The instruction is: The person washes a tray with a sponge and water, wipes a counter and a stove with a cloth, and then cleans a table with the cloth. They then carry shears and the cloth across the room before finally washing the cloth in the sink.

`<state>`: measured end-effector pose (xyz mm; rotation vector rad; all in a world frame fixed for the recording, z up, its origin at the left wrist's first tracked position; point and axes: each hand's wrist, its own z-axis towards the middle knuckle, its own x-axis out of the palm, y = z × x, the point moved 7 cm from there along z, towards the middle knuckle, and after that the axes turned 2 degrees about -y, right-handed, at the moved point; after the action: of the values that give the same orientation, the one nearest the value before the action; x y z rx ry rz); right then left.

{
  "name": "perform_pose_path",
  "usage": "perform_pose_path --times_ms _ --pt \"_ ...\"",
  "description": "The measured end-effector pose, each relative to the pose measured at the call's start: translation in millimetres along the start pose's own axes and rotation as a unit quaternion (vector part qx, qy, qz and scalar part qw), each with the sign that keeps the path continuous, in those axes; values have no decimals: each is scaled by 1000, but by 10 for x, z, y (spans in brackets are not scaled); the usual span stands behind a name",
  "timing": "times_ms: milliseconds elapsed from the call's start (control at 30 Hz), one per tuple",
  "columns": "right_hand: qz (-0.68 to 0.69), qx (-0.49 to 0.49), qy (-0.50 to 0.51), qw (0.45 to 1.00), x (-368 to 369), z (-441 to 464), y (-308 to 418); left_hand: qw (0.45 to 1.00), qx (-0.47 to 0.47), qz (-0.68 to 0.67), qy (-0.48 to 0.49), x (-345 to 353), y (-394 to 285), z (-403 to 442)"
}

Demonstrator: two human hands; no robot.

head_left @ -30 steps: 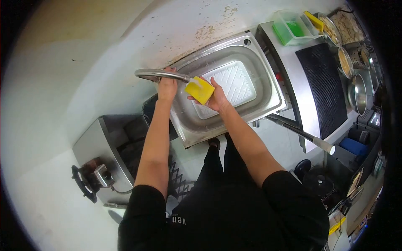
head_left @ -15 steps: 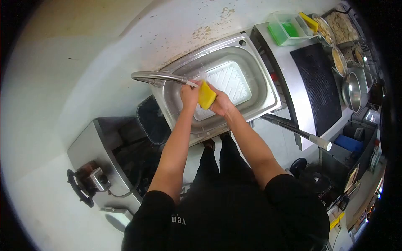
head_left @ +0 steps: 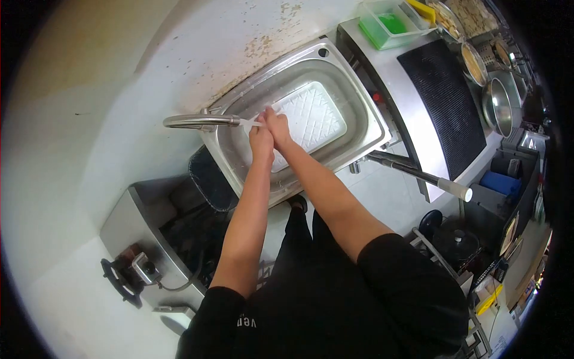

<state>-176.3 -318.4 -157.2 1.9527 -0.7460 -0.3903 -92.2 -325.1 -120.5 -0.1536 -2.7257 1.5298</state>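
1. From here I see the left hand (head_left: 261,142) and the right hand (head_left: 277,127) close together, touching, over the left part of the sink (head_left: 366,90). The right one's fingers look bent and close together; the left one's are partly covered, so I can't tell how they lie. Anything between the palms is hidden.
2. The curved tap (head_left: 200,121) stands by the sink's far left corner, its spout reaching in, and water (head_left: 249,122) runs onto the hands.
3. Below them, a pale ridged tray (head_left: 320,119) lies on the sink's floor, its left part behind the hands and wrists.
4. A pole (head_left: 418,173) with a white end juts across the gap between the sink's near right corner and the steel counter (head_left: 415,128).
5. A black perforated mat (head_left: 442,107) covers much of that counter. At its far left corner sits a clear tub (head_left: 391,39) with something green inside, a yellow piece (head_left: 422,12) by its rim.
6. Beyond the mat are a shiny metal bowl (head_left: 497,107) and a round dish (head_left: 473,63) holding something pale yellow.
7. A dark bin (head_left: 212,179) stands beside the sink's left edge.
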Motion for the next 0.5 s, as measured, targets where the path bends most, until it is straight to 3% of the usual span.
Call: perform_pose_path --times_ms 33,100,133,200,233,300,367,433,467,500 --pt "2 1 -3 1000 -9 103 -98 998 46 38 20 30 -43 -16" --pt "178 41 88 979 118 291 -315 996 53 71 25 6 154 68" --pt "180 40 85 979 121 300 -371 993 60 101 28 6 169 82" --pt "329 49 222 917 332 240 -361 985 7 172 25 -46 113 206" --pt "326 47 220 918 334 160 -282 969 -47 240 19 -93 103 288" --pt "237 105 245 934 387 -163 -225 974 -84 200 57 -52 12 492" --pt "254 101 220 936 276 -664 180 975 -123 162 91 -28 59 758" --pt "250 94 169 949 218 -714 215 972 -12 226 54 -25 -75 945" --pt "250 94 169 949 195 -622 191 972 -12 226 54 10 19 930" --pt "289 91 177 937 170 -491 188 966 43 242 78 178 -155 619"
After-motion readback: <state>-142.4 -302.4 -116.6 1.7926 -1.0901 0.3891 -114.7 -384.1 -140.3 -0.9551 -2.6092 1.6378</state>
